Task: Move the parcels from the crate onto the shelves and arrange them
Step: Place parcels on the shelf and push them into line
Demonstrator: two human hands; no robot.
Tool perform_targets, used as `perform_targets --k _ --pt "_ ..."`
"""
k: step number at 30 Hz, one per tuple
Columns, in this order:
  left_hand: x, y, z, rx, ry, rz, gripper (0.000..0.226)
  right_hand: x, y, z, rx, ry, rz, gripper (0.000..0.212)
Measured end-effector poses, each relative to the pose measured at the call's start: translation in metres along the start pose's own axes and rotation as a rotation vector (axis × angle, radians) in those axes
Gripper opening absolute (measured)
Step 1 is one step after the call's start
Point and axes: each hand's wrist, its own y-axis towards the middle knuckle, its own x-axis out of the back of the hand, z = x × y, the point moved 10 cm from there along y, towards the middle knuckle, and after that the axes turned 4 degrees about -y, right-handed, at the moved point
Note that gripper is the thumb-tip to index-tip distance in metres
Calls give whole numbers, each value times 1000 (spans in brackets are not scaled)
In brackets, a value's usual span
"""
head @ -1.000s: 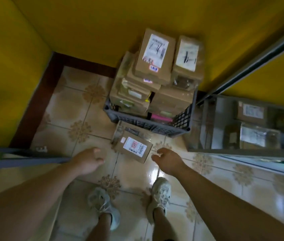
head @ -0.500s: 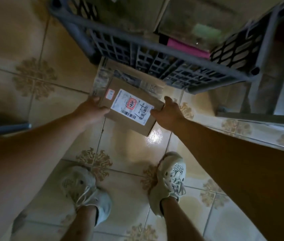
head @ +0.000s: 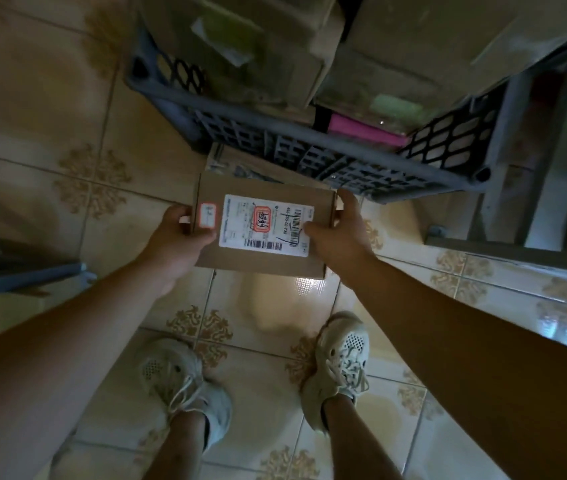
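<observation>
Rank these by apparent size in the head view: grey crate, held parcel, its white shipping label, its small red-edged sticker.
Largest to smallest:
grey crate
held parcel
white shipping label
small red-edged sticker

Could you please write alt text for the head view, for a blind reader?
Seen from above, a person's left hand and right hand grip the ends of a labelled cardboard parcel over a tiled floor. Just beyond it stands a dark plastic crate stacked with more parcels; the person's pale shoes show below.
</observation>
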Motion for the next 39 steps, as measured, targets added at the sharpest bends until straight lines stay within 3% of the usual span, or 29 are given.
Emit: perform_targets --k 7,11,14,18,20,23,25,28,33,35,39 --pt "32 -69 -49 32 -404 108 46 41 -70 53 14 151 -7 77" --pt "53 -115 -69 58 -518 138 48 52 -114 92 -5 301 54 48" --pt "86 -146 -97 -92 -363 84 60 60 -145 131 7 440 112 34" --pt "141 -175 -157 -350 38 -79 86 76 -177 185 105 420 139 47" --pt "156 -190 -183 -409 184 -42 102 85 -193 210 147 399 147 51" --pt "153 -216 -216 -484 300 161 67 86 -220 246 210 330 220 53" --pt "153 -227 -237 -531 272 215 56 86 -229 266 243 298 236 52" --pt "174 -231 -258 -549 67 113 49 107 -225 293 310 264 104 47" --pt "191 -216 -266 -463 -214 -50 40 179 -197 321 406 14 -320 54" --pt "184 -208 -271 -407 -276 -63 38 194 -179 315 321 -35 -363 62" --pt "173 -197 -285 -342 -355 -115 50 193 -150 302 202 -67 -284 69"
